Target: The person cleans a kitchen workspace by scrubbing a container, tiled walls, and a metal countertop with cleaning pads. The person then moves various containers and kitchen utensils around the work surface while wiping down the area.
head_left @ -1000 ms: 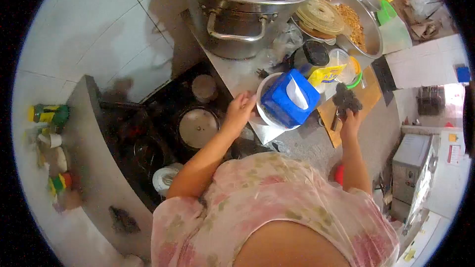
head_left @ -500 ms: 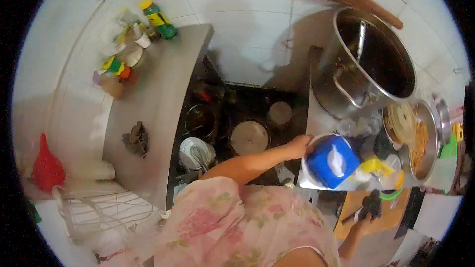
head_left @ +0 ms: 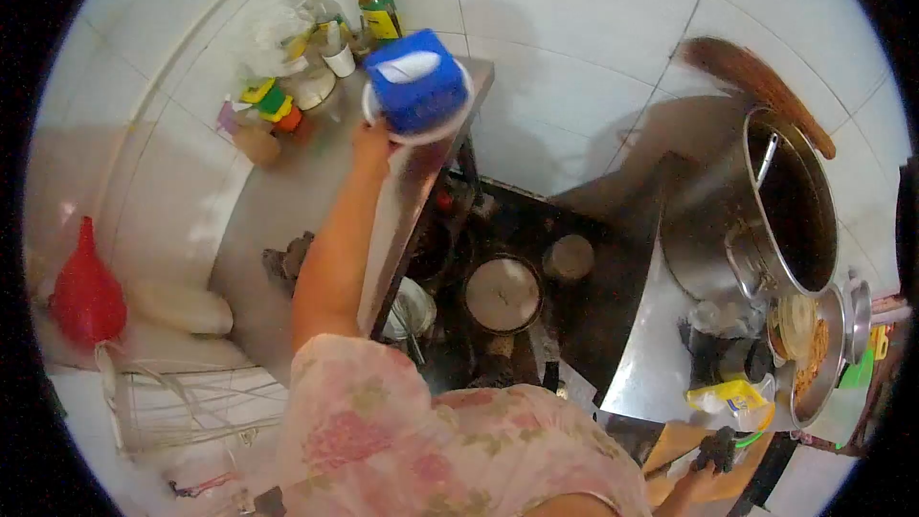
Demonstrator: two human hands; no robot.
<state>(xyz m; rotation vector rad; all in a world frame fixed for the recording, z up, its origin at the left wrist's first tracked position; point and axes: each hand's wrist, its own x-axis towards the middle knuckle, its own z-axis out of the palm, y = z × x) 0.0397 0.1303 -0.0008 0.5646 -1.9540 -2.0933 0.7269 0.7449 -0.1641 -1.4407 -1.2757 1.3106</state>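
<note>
My left hand (head_left: 373,142) grips the rim of a white round container (head_left: 436,132), held at the far end of the left steel counter. On the container sits a blue tissue box (head_left: 416,86) with a white tissue showing at its top. I cannot tell whether the container touches the counter. Low on the right, my right hand (head_left: 704,479) is closed on a dark, crumpled cloth (head_left: 716,448), beside a wooden board (head_left: 670,450). A similar dark cloth (head_left: 287,260) lies on the left counter, partly behind my left forearm.
A large steel pot (head_left: 713,230) stands on the right counter, near a steel bowl of orange-brown food (head_left: 812,369) and a yellow packet (head_left: 728,397). Between the counters is a dark stove area with a round pan (head_left: 503,295). A green bottle (head_left: 379,11) and a red funnel (head_left: 86,287) are leftward.
My left hand has carried the white container and blue tissue box from the right counter across to the left one. My right hand still holds the dark cloth. The camera view has shifted.
</note>
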